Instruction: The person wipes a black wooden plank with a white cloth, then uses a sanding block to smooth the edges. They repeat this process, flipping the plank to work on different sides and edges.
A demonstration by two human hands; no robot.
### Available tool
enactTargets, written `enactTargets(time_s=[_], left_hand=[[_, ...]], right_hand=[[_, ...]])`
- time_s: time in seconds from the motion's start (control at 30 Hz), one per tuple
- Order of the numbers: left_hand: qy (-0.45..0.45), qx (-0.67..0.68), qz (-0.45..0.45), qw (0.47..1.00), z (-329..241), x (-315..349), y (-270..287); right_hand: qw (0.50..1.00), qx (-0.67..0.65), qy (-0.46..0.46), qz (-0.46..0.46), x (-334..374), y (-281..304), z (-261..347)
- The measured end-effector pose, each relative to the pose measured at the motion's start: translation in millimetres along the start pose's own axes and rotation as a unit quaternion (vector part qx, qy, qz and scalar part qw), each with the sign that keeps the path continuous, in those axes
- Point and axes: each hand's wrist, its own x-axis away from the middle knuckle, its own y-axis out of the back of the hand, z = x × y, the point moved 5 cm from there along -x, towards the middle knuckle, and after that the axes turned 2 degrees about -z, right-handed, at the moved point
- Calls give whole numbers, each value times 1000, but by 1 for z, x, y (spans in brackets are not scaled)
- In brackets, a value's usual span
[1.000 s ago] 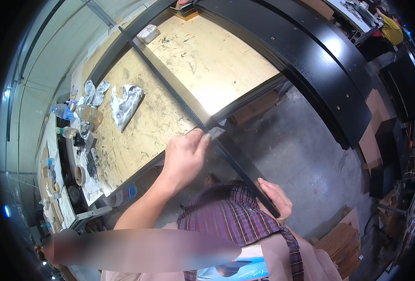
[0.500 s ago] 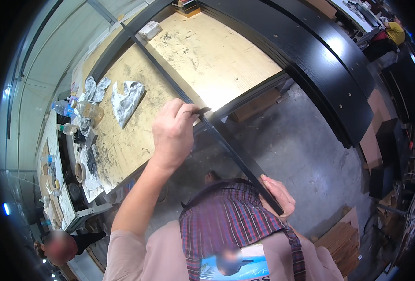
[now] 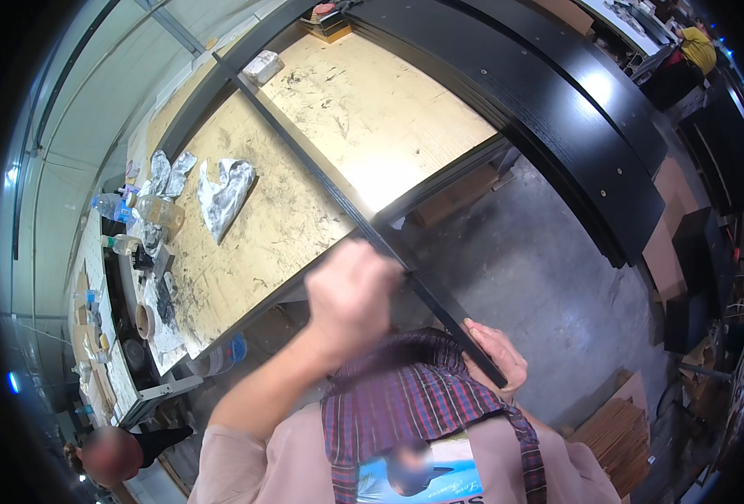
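Observation:
A long, narrow black strip [image 3: 303,157] slants from the far left of the worktable to just in front of my body. At its near end my right hand [image 3: 503,357] is closed around it, thumb along the edge. My left hand [image 3: 353,290], smeared by motion, is closed at the strip's left side, partway along it. A thin dark piece, pinched in those fingers, touches the strip; its kind I cannot make out.
The strip crosses a smudged, pale wooden tabletop [image 3: 280,218]. Crumpled grey-stained cloths [image 3: 223,197] and a plastic bottle [image 3: 160,212] lie at its left; a white block [image 3: 264,67] sits farther off. Stacked black panels [image 3: 548,101] rise on the right. Two people are in the background.
My left hand has slid along the strip toward my body, from the table's edge nearer to my right hand. My right hand keeps its grip on the near end.

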Motion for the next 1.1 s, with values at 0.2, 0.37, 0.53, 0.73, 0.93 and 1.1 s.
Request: enactTargets(time_s=[0.2, 0.37, 0.53, 0.73, 0.93, 1.1], left_hand=[[46, 76, 77, 993, -20, -6, -1], [368, 226, 54, 900, 60, 9, -5], [340, 117, 50, 932, 60, -1, -3], [269, 67, 48, 960, 53, -5, -2], [248, 85, 6, 965, 54, 10, -9], [169, 87, -6, 982, 26, 3, -12]], right_hand=[[1000, 6, -18, 3, -2, 3, 1], [1000, 0, -4, 3, 2, 2, 1], [1000, 2, -3, 10, -1, 1, 4], [1000, 6, 0, 11, -2, 0, 5], [1000, 2, -22, 8, -1, -1, 5], [999, -1, -41, 1, 2, 2, 0]])
